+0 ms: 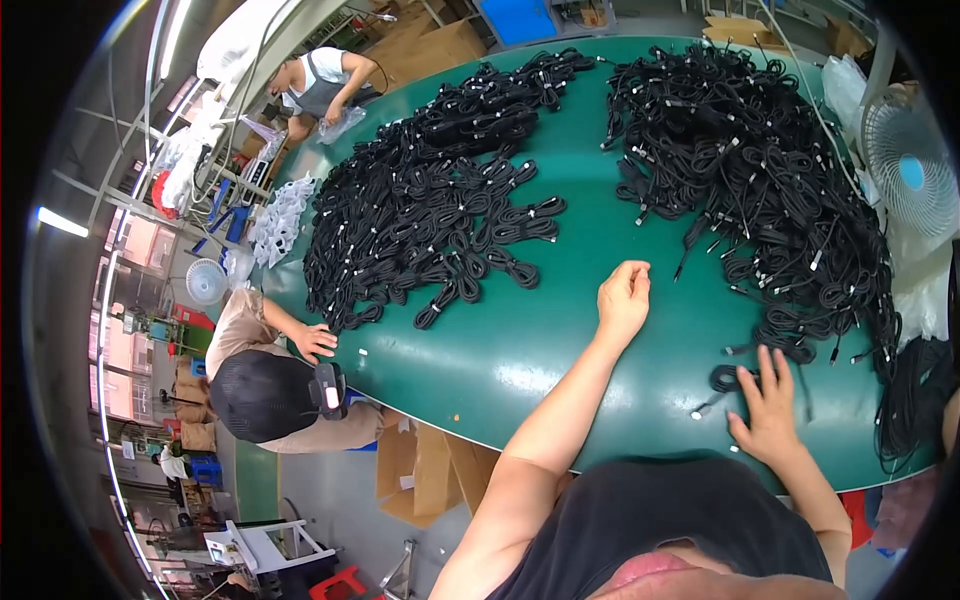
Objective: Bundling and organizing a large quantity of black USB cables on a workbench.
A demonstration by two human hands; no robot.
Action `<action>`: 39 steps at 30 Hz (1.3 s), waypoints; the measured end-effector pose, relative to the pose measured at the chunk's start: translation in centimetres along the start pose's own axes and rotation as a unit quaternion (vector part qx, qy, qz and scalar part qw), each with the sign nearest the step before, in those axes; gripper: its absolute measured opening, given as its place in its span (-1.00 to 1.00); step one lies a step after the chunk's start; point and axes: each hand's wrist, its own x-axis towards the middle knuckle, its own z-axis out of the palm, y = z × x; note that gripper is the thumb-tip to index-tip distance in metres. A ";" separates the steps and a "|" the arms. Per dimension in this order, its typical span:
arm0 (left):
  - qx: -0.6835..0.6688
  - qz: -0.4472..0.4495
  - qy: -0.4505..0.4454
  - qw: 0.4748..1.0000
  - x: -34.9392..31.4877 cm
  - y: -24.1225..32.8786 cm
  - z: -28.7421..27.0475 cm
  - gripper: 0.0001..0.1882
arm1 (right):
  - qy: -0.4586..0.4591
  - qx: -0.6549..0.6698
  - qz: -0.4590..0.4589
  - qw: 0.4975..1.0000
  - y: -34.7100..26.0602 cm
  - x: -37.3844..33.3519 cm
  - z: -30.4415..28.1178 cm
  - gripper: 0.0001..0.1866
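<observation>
My left hand (623, 302) hovers over the middle of the green table (590, 235), its fingers bent and pressed together. No cable sticks out of it, and the inside of the grip is hidden. At the near right, my right hand (770, 415) is open with fingers spread, close beside a small coil of black cable (724, 378) with a light plug end (697, 413). Just beyond those fingertips lies another black cable bundle (785, 347). I cannot tell whether the hand touches either one.
A large heap of black cables (740, 150) covers the right side; bundled cables (420, 200) lie left. Two people, one in a black cap (262, 395), are at the left edge. A fan (910, 170) stands at right, cardboard boxes (425, 470) below the table.
</observation>
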 end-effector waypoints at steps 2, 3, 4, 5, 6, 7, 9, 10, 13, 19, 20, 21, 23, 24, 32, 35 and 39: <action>-0.004 -0.001 -0.002 1.000 0.0 0.4 0.2 -0.86 | 0.015 -0.027 -0.014 0.999 -1.0 2.7 0.9 -0.38; -0.005 0.004 0.006 1.000 -0.1 0.4 0.0 -0.86 | 0.020 -0.027 -0.026 0.999 -1.7 4.2 1.2 -0.40; 0.002 0.010 0.001 1.000 -0.2 0.4 0.3 -0.87 | 0.014 -0.013 -0.027 0.999 -2.0 5.3 1.2 -0.42; 0.008 0.016 -0.005 1.000 -0.1 0.4 0.7 -0.87 | 0.011 -0.006 -0.029 0.999 -2.0 6.0 1.4 -0.43; 0.014 0.018 -0.002 1.000 -0.2 0.3 0.4 -0.87 | 0.016 0.007 -0.037 0.999 -2.1 6.3 1.5 -0.44; 0.024 0.033 0.012 0.999 -0.3 0.2 0.3 -0.87 | 0.020 0.021 -0.045 0.999 -2.2 6.4 1.8 -0.45; 0.038 0.037 0.020 0.998 -0.5 0.4 0.1 -0.87 | 0.025 0.019 -0.053 0.998 -2.3 6.2 2.0 -0.45; 0.037 0.035 0.025 0.998 -0.4 0.5 0.1 -0.87 | 0.030 0.018 -0.052 0.998 -2.3 6.0 1.9 -0.45; 0.059 0.038 0.023 0.997 -0.3 0.6 -0.1 -0.87 | 0.042 0.030 -0.071 0.996 -1.7 5.9 2.2 -0.46; 0.051 0.055 0.019 0.997 0.2 1.0 0.5 -0.87 | 0.051 0.053 -0.058 0.996 -1.2 6.2 2.2 -0.45; 0.051 0.061 0.025 0.997 -0.1 0.6 0.5 -0.87 | 0.052 0.050 -0.064 0.995 -1.2 6.2 2.4 -0.44; 0.051 0.066 0.028 0.996 -0.2 0.6 0.5 -0.88 | 0.056 0.052 -0.060 0.995 -1.3 6.3 2.5 -0.44; 0.047 0.059 0.022 0.997 0.0 0.7 0.6 -0.89 | 0.053 0.042 -0.068 0.995 -1.4 6.4 2.5 -0.44; 0.044 0.044 0.023 0.998 -0.3 0.8 0.5 -0.90 | 0.055 0.044 -0.066 0.995 -1.4 6.4 2.3 -0.45; 0.031 0.050 0.027 0.998 -0.3 0.5 0.4 -0.92 | 0.115 0.085 -0.055 0.988 -1.6 6.0 2.1 -0.54; 0.017 0.036 0.026 0.999 -0.1 -0.8 0.7 -0.91 | 0.172 0.104 -0.033 0.979 -1.1 5.6 3.0 -0.53; -0.013 -0.014 0.002 1.000 0.2 -0.4 0.7 -0.89 | 0.218 0.192 0.007 0.957 -1.3 5.4 3.1 -0.56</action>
